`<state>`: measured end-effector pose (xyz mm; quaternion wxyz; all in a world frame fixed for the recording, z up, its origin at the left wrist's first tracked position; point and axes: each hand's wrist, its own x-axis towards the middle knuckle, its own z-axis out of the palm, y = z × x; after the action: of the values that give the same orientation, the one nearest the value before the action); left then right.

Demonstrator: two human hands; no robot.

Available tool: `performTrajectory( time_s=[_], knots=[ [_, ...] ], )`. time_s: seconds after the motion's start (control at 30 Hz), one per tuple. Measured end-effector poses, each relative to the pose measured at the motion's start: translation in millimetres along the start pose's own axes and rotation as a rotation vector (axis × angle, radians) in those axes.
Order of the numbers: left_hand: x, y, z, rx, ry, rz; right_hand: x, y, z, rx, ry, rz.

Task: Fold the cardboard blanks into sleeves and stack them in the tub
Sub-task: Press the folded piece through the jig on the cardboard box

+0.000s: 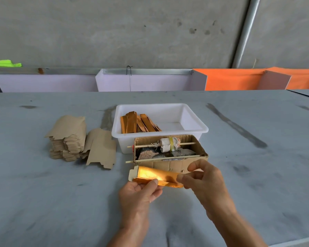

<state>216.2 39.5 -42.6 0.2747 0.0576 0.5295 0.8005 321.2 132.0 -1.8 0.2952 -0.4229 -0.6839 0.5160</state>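
Left hand (pixel 141 191): thumb lies on the near edge of a gold-faced cardboard blank (pixel 157 177), fingers curled beneath it, so the blank is pinched at its left-centre. Right hand (pixel 203 179): thumb and forefinger pinch the right end of the same blank, remaining fingers curled behind. Blank is held just above the grey table (pixel 61 202), shiny gold side up, partly folded along its length, a pale tab showing at its left end. Directly beyond it, touching or nearly so, sits an open corrugated box (pixel 168 163) with two thin wooden sticks across it, a white wrapped bundle on the far stick and dark, unclear contents below. Just behind the box is the white tub (pixel 194 122), with folded gold sleeves (pixel 137 123) leaning in its left part; its right part shows bare floor. Left of the tub: a stack of brown blanks (pixel 68 138), plain side up, with a few loose blanks (pixel 101 148) fanned against its right side. Far edge: white and orange panels (pixel 150 82) under a concrete wall.
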Motion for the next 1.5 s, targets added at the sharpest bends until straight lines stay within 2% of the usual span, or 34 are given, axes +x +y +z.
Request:
performTrajectory(
  time_s=[0.37,1.5],
  knots=[
    [-8.0,-1.4,3.6,-0.091,0.053,-0.011,-17.6,0.6,26.7,0.145,-0.123,0.007],
    [-10.5,0.0,0.6,-0.094,0.044,-0.008,-12.7,1.7,30.1,-0.024,-0.146,-0.028]
  ],
)
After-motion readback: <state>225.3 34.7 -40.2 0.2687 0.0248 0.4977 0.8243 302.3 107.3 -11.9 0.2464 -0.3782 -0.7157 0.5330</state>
